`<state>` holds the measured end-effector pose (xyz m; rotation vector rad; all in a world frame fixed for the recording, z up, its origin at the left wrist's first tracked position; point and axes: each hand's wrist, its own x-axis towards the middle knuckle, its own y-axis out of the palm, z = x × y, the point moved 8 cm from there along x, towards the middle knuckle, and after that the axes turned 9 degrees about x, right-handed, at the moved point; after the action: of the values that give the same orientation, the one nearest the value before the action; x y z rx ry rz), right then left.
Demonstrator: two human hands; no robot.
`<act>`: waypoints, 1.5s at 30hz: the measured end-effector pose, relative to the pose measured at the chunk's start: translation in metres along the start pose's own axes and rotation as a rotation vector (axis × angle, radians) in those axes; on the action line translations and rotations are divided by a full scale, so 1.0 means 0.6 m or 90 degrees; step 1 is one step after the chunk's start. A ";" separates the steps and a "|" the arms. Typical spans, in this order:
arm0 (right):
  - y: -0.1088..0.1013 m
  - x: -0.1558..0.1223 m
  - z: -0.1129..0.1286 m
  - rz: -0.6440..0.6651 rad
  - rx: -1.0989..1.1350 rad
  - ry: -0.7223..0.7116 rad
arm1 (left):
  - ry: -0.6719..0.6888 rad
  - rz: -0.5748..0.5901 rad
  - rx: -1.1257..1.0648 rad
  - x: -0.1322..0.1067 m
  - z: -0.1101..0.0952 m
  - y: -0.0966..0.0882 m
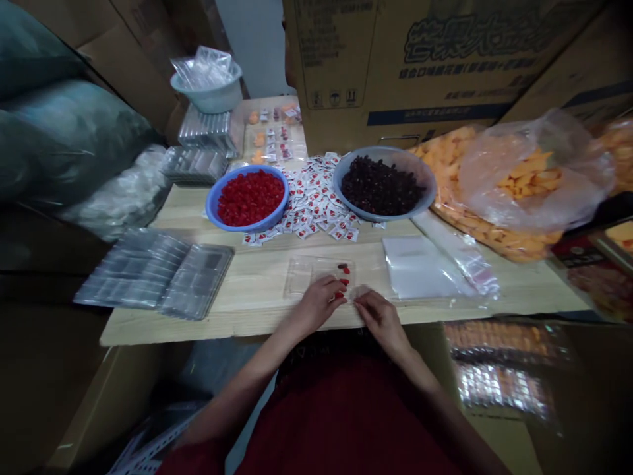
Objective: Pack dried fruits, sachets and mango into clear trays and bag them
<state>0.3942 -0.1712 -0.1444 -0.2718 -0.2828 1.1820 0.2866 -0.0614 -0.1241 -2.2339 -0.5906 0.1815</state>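
Note:
A clear plastic tray [301,274] with compartments lies flat on the wooden table in front of me. Along its right side sit several small red pieces [345,282], with a dark piece [341,266] at the far end. My left hand [319,305] reaches over the tray's near right part, its fingertips closed around a small red piece [339,296]. Just right of the tray, my right hand [380,315] has thumb and fingers pinched together near the tray's corner; whatever is between them is too small to make out.
Behind the tray stand a blue bowl of red pieces [211,206], a bowl of dark pieces [428,181] and a pile of small printed packets [314,198]. Stacked clear trays [138,267] lie left. Flat plastic bags [420,267] and a large bag of orange pieces [519,178] lie right.

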 end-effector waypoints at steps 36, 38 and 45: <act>-0.026 0.291 -0.083 -0.046 -0.345 -0.001 | -0.282 -0.237 0.121 0.059 0.193 -0.149; -0.032 0.282 -0.077 -0.043 -0.361 0.002 | -0.300 -0.262 0.073 0.032 0.177 -0.137; -0.063 0.211 -0.016 -0.090 -0.323 -0.054 | -0.332 -0.326 0.094 0.004 0.141 -0.088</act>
<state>0.4748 -0.0671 -0.1305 -0.6339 -0.6667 0.9700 0.2438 0.0267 -0.1414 -1.8189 -1.3561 0.5282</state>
